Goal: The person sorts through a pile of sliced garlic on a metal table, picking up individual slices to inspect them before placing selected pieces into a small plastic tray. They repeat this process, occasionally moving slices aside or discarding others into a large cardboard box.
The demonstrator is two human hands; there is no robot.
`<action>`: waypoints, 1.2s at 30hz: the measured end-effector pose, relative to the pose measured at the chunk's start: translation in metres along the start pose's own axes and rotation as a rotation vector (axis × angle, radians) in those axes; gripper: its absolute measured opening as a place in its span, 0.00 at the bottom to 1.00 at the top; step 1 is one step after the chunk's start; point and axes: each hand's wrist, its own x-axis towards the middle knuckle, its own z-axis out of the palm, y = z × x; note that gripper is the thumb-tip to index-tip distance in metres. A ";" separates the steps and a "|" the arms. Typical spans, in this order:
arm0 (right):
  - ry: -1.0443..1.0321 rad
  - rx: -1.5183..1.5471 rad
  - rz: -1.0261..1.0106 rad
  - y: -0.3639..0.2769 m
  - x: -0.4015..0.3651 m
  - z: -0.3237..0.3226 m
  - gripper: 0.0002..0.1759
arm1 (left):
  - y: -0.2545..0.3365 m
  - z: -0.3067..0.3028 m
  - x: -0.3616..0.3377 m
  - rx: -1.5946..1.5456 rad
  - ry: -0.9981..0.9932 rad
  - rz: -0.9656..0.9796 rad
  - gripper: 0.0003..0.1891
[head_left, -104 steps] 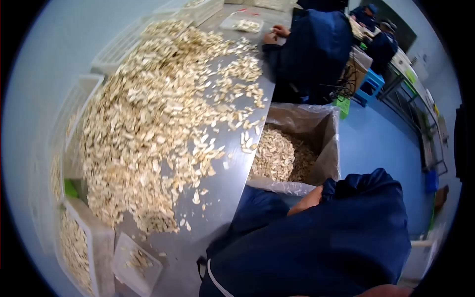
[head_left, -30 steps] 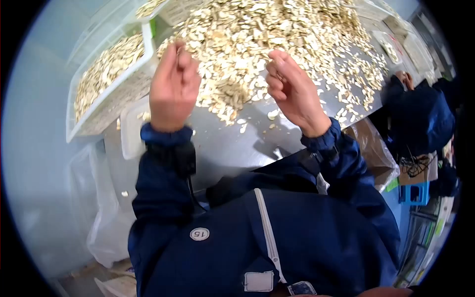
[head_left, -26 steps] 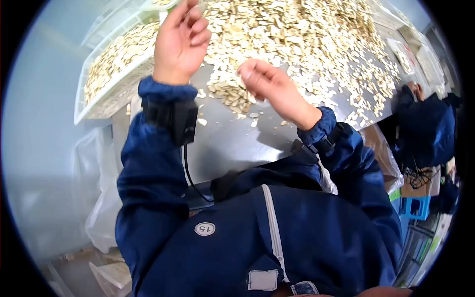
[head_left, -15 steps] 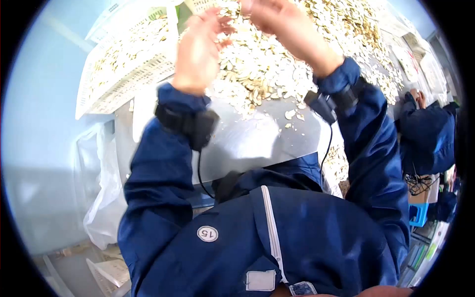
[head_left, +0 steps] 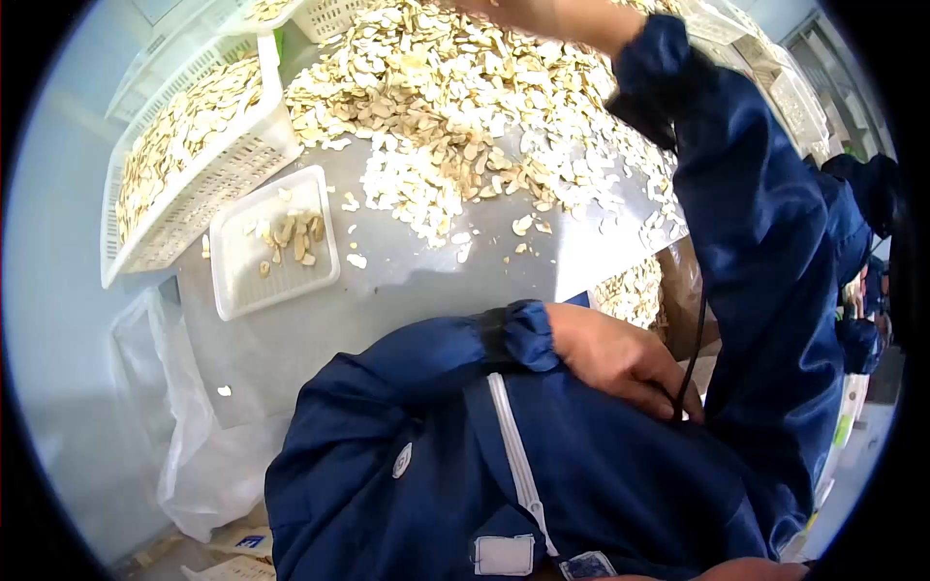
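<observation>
Across the upper middle of the frame we have pale slices (head_left: 455, 87) heaped on our metal desk (head_left: 407, 300), thinning to loose pieces on the lower side. Our right hand (head_left: 547, 15) reaches over the heap at the top edge, blurred and cut off, so we cannot tell whether its fingers are open or closed, or hold anything. Our left hand (head_left: 615, 353) lies before our jacket (head_left: 601, 484), right of centre, its fingers curled beside a black cable (head_left: 697, 334) and near our right sleeve (head_left: 765, 242); we cannot tell whether they grip either. More slices fill the white basket (head_left: 223, 160) at upper left, a few lie in the shallow tray (head_left: 247, 290) to its lower right, and others sit in the plastic-lined box (head_left: 683, 281) right of centre. We judge each slice light, fairly stiff, brittle and not very slippery: best pinched by its edges, or scooped loosely from underneath in clusters. The cable looks light and flexible.
</observation>
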 end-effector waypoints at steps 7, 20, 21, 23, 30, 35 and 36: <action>-0.254 0.236 0.348 -0.039 -0.114 0.053 0.13 | -0.024 0.017 -0.125 -0.347 0.616 -0.323 0.17; 0.100 1.392 1.100 -0.106 -0.196 0.066 0.13 | -0.054 0.039 -0.161 0.075 0.708 -0.649 0.19; 0.171 1.406 1.107 -0.107 -0.193 0.039 0.15 | -0.050 0.038 -0.166 0.052 0.719 -0.657 0.19; 0.368 1.704 0.976 -0.087 -0.215 0.005 0.17 | -0.042 0.034 -0.174 0.014 0.744 -0.665 0.19; 0.550 1.551 1.070 -0.119 -0.237 -0.057 0.15 | 0.037 0.026 -0.181 -0.133 0.941 -0.705 0.14; 0.094 1.083 1.089 -0.137 -0.273 -0.078 0.19 | 0.080 0.053 -0.211 -0.315 0.884 -1.085 0.14; -0.021 1.078 1.111 -0.135 -0.277 -0.089 0.19 | 0.088 0.060 -0.216 -0.228 0.800 -1.132 0.15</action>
